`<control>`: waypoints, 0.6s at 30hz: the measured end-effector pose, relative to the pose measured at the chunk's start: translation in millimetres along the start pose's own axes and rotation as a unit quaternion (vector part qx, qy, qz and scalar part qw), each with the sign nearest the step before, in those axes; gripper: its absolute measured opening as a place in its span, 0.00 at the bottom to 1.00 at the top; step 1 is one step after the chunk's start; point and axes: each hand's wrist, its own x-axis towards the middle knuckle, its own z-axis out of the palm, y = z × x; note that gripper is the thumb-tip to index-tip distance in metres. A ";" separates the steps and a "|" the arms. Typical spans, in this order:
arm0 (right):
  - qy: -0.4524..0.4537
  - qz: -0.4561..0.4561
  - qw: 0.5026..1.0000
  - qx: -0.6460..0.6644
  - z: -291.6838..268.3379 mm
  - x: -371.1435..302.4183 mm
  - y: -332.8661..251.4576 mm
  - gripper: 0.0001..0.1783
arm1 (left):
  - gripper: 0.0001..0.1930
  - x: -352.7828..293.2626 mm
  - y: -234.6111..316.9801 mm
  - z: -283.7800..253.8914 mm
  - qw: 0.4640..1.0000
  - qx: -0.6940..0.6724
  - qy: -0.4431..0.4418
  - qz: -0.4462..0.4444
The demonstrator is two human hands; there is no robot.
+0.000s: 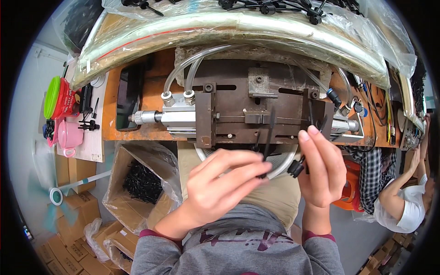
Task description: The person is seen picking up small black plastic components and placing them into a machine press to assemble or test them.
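Observation:
My left hand [224,183] is in front of a dark metal fixture, fingers closed round a slim black rod part [272,133] that is smeared by motion. To its right, my right hand [323,172] is raised, its fingers pinching another thin black part. A ridged black knob [296,168] shows beside those fingers. The exact kind of these parts is too blurred to make out. Both hands are apart from the fixture [275,103], which has a small metal block [256,118] in its middle. Silver air cylinders flank it, the left cylinder [178,120] and the right cylinder [343,126].
Clear air hoses [178,68] arch over the wooden bench [153,87]. A plastic-covered shelf [229,27] crosses the back, with black parts on it. Below left stands a carton [121,188] of black pieces, near a fan [56,196]. Another person [398,206] sits at right.

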 end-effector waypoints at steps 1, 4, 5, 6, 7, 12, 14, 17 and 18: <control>0.001 0.015 1.000 -0.002 -0.7 -1.1 1.1 0.18 | 0.17 -0.5 -0.4 2.0 0.996 0.086 0.014 0.016; 0.009 0.034 0.999 -0.002 0.4 -3.7 -0.4 0.19 | 0.17 -0.4 -15.8 15.1 0.978 0.192 0.012 0.078; 0.005 0.036 0.999 0.000 -0.2 -3.4 -2.9 0.19 | 0.17 -0.9 -19.7 18.6 0.971 0.222 0.003 0.091; 0.001 0.038 0.999 0.001 -0.5 -2.8 -4.2 0.19 | 0.16 -1.4 -24.4 22.2 0.967 0.233 0.006 0.105; -0.004 0.037 0.999 0.000 -0.7 -2.0 -4.1 0.19 | 0.16 -1.0 -23.5 24.2 0.965 0.242 0.004 0.098; -0.006 0.034 0.999 -0.009 1.1 -2.1 -2.2 0.18 | 0.15 6.2 -18.7 24.5 0.960 0.267 -0.009 0.084; -0.006 0.039 0.999 -0.010 1.0 -3.3 -2.2 0.18 | 0.15 6.5 -18.2 24.0 0.960 0.269 -0.016 0.079; -0.018 0.038 0.999 -0.017 -0.9 -3.2 -3.5 0.17 | 0.15 5.9 -18.0 22.8 0.960 0.268 -0.024 0.070; -0.025 0.036 0.999 -0.021 -1.4 -3.0 -4.0 0.17 | 0.16 5.6 -17.8 22.1 0.961 0.267 -0.026 0.067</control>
